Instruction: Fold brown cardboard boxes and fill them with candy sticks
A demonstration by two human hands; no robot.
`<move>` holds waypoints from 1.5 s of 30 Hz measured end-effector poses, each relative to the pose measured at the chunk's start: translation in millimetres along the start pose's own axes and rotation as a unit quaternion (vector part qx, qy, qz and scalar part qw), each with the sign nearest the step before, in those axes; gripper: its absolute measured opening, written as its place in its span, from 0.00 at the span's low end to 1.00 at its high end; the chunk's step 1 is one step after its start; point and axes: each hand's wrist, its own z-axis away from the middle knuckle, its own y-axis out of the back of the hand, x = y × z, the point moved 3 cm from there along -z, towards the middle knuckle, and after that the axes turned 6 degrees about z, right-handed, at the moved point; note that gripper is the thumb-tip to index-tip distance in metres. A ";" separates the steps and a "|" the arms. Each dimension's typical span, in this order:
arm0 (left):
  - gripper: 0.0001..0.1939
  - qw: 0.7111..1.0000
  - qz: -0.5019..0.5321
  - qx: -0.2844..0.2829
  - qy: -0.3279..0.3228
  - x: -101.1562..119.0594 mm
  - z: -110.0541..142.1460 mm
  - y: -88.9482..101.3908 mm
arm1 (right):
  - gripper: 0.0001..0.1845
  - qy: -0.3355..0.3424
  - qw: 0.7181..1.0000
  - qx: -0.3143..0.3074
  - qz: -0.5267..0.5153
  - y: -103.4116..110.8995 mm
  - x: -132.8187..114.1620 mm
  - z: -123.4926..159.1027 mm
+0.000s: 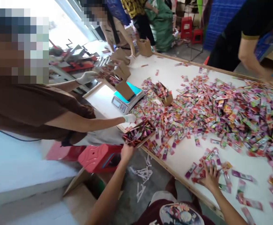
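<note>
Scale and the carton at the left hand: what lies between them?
In the head view, a co-worker's gloved hand and loose packets lie between the scale and that carton.

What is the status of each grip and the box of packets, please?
Left grip on near end of packet-filled box. Right grip spread over loose packets. Co-worker's gloved hand close by, just beyond the box.

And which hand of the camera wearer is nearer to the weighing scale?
Left. The left hand holds a filled box near the scale; the right hand is farther away, on loose packets.
</note>
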 end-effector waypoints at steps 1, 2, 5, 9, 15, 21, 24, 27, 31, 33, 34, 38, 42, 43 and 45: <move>0.21 0.999 -0.022 0.024 -0.007 2.0 -6.2 -0.7 | 0.54 0.021 1.000 0.022 -0.010 0.9 -2.8 -5.4; 0.22 0.997 -0.052 0.041 -0.027 6.6 -12.5 -3.7 | 0.48 0.040 0.998 0.039 -0.025 4.0 -5.2 -10.3; 0.21 0.977 -0.167 0.012 -0.135 27.3 -32.7 -16.7 | 0.29 0.069 0.993 0.059 -0.080 16.2 -9.5 -20.5; 0.11 0.955 -0.217 -0.128 -0.159 42.1 -64.9 -19.4 | 0.19 0.063 0.986 0.040 -0.151 34.9 -17.1 -31.9; 0.15 0.952 -0.191 -0.148 -0.186 49.2 -84.4 8.1 | 0.17 0.148 0.949 0.153 -0.235 157.2 -116.7 -82.5; 0.21 0.957 -0.101 -0.094 -0.254 36.5 -58.3 30.4 | 0.12 0.381 0.902 0.109 -0.173 280.8 -344.2 -141.9; 0.22 0.962 -0.081 -0.071 -0.249 34.9 -47.3 30.5 | 0.13 0.400 0.906 0.027 -0.137 289.8 -401.3 -161.1; 0.23 0.961 -0.089 -0.022 -0.261 42.2 -38.4 28.2 | 0.17 0.367 0.892 0.051 -0.259 284.1 -374.6 -183.2; 0.20 0.940 -0.100 0.051 -0.322 65.8 -16.7 9.1 | 0.18 0.209 0.862 0.179 -0.425 255.1 -228.1 -202.2; 0.19 0.925 -0.082 0.039 -0.369 80.5 2.7 -21.7 | 0.19 0.087 0.880 0.201 -0.422 227.8 -134.4 -184.8; 0.18 0.917 -0.070 0.016 -0.394 87.7 14.5 -44.5 | 0.20 0.024 0.893 0.198 -0.403 212.6 -88.6 -167.1; 0.17 0.873 -0.020 -0.170 -0.458 116.7 85.3 -180.7 | 0.26 -0.163 0.897 0.249 -0.326 169.5 73.2 -56.6; 0.20 0.786 0.016 -0.418 -0.454 148.9 237.9 -334.1 | 0.28 -0.343 0.792 0.454 -0.222 165.1 229.1 95.4; 0.22 0.756 0.021 -0.476 -0.449 157.5 288.5 -366.9 | 0.31 -0.426 0.738 0.486 -0.193 163.8 268.4 135.5; 0.29 0.688 0.017 -0.575 -0.443 175.5 392.0 -424.6 | 0.34 -0.578 0.623 0.496 -0.176 156.6 340.6 203.0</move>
